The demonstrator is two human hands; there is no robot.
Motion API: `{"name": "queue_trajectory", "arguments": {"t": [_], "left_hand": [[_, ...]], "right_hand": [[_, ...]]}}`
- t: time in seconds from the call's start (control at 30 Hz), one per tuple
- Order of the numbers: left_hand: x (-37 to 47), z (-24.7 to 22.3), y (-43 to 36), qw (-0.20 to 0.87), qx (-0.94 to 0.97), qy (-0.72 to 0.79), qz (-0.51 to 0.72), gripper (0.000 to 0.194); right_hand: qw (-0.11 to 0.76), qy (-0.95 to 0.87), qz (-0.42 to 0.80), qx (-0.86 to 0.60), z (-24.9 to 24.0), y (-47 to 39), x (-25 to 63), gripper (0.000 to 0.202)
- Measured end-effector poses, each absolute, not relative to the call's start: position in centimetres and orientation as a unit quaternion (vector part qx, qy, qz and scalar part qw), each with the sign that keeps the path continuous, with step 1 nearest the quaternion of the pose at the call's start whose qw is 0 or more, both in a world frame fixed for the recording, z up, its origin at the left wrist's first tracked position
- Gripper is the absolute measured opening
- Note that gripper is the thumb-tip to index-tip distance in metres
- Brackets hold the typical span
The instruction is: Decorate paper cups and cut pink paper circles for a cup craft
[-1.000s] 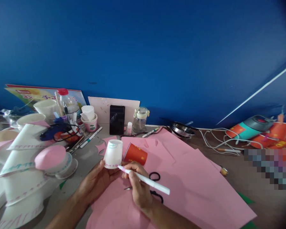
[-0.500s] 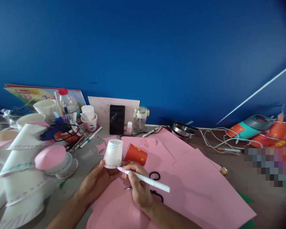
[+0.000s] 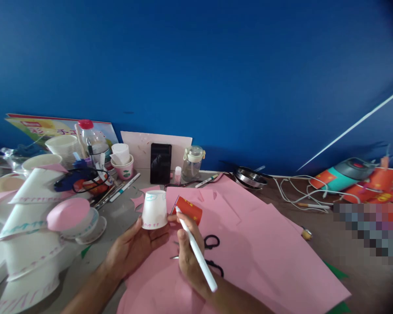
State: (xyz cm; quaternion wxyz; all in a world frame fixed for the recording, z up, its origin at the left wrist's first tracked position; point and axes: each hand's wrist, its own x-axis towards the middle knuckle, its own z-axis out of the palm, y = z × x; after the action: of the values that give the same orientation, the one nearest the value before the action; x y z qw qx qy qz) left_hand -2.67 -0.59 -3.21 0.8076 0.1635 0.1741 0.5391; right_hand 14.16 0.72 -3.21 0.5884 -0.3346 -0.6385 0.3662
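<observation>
An upside-down white paper cup (image 3: 154,210) rests on the fingers of my left hand (image 3: 136,244), the thumb against its left side. Small pink marks run along its lower rim, and teal marks show near its top. My right hand (image 3: 191,248) grips a white marker pen (image 3: 198,253), tip pointing up and away, apart from the cup. One of my right fingers reaches towards the cup's right side. Behind that hand a red paper cup (image 3: 189,210) lies tilted on pink paper (image 3: 258,244). Black-handled scissors (image 3: 212,241) lie partly hidden under my right hand.
At the left stands a stack of decorated white cups (image 3: 32,248) beside a pink-topped cup piece (image 3: 70,214). A phone (image 3: 160,163) and a glass jar (image 3: 193,163) stand near the blue wall. White cables (image 3: 281,187) and a teal bottle (image 3: 340,174) lie at right.
The marker's tip has swung up and away from the cup's rim, its back end dropping toward me. The white cup has turned slightly in my left hand.
</observation>
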Motion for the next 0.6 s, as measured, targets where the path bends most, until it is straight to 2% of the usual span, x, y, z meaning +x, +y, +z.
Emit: {"name": "queue_trajectory", "arguments": {"t": [0.27, 0.47, 0.6], "left_hand": [[-2.39, -2.72, -0.85, 0.785, 0.171, 0.157, 0.574, 0.050], [-2.68, -3.40, -1.00, 0.773, 0.182, 0.206, 0.572, 0.042], [-2.84, -3.37, -0.73, 0.779, 0.166, 0.203, 0.570, 0.039]], "right_hand": [[0.554, -0.645, 0.433, -0.300, -3.07, 0.53, 14.12, 0.031], [0.546, -0.659, 0.428, -0.291, -2.71, 0.35, 14.15, 0.032], [0.570, -0.649, 0.411, -0.291, -2.82, 0.09, 14.36, 0.035]]}}
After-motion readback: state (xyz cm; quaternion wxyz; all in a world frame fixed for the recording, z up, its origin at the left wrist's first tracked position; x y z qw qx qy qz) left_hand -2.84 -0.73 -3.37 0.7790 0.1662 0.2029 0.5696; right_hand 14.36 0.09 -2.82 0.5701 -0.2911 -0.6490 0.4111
